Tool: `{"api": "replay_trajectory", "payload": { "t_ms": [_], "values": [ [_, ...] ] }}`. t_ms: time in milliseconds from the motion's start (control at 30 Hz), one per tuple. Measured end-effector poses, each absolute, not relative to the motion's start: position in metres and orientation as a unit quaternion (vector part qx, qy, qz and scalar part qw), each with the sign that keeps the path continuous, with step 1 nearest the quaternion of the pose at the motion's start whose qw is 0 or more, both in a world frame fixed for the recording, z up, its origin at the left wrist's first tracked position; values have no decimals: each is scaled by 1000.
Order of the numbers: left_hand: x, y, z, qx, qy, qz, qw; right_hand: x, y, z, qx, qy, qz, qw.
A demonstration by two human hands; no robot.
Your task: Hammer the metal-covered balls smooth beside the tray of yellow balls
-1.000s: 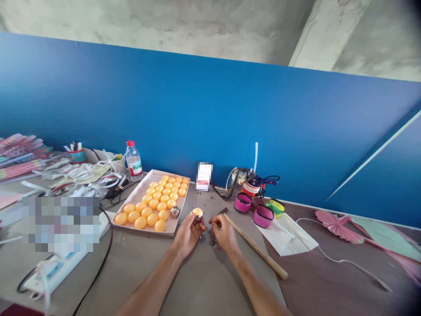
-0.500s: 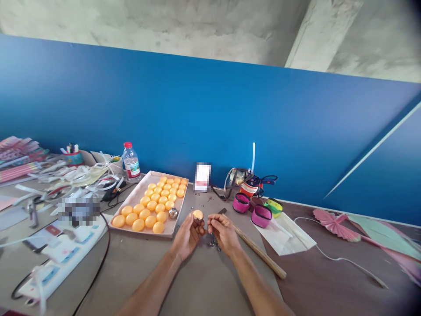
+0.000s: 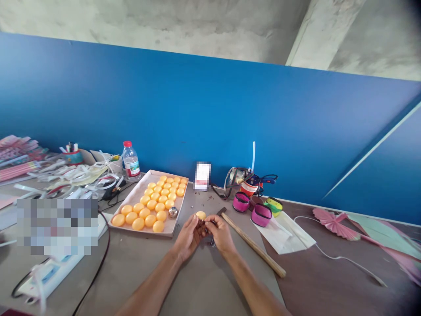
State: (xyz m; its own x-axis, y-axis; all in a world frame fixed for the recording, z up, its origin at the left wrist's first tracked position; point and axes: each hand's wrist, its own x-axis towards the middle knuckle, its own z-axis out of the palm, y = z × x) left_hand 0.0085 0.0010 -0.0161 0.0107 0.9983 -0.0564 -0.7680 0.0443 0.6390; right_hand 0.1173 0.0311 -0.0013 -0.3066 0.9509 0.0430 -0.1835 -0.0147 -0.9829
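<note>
My left hand (image 3: 188, 237) is closed around an orange ball (image 3: 201, 215) with small dark pieces on its lower side. Against that ball, the fingers of my right hand (image 3: 219, 233) are pinched together; whatever lies between them is too small to name. Beneath the hands, small dark shiny bits (image 3: 212, 242) lie on the table, partly hidden. To the left stands a shallow white tray (image 3: 131, 202) holding rows of orange balls (image 3: 144, 213). One ball in it, at the right side, is silver and shiny (image 3: 173, 212).
A wooden-handled hammer (image 3: 255, 245) lies right of my hands. Magenta bands (image 3: 261, 215) and white paper (image 3: 289, 235) are beyond it. A bottle (image 3: 131, 162) stands behind the tray, with a white power strip (image 3: 62, 267) and cables at left. A blue partition (image 3: 210, 109) rises behind.
My right hand has moved left, and its fingertips now meet the orange ball. The ball has shifted slightly right and turned in my left hand.
</note>
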Motion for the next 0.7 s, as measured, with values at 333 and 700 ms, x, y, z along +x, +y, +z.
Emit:
{"api": "replay_trajectory", "payload": {
  "t_ms": [333,700],
  "values": [
    [12,-2,-13,268,263,657,654,118,33,-9,-355,-526,622,459],
    [14,-3,-18,287,311,665,615,119,35,-19,-338,-515,642,457]
  ]
}}
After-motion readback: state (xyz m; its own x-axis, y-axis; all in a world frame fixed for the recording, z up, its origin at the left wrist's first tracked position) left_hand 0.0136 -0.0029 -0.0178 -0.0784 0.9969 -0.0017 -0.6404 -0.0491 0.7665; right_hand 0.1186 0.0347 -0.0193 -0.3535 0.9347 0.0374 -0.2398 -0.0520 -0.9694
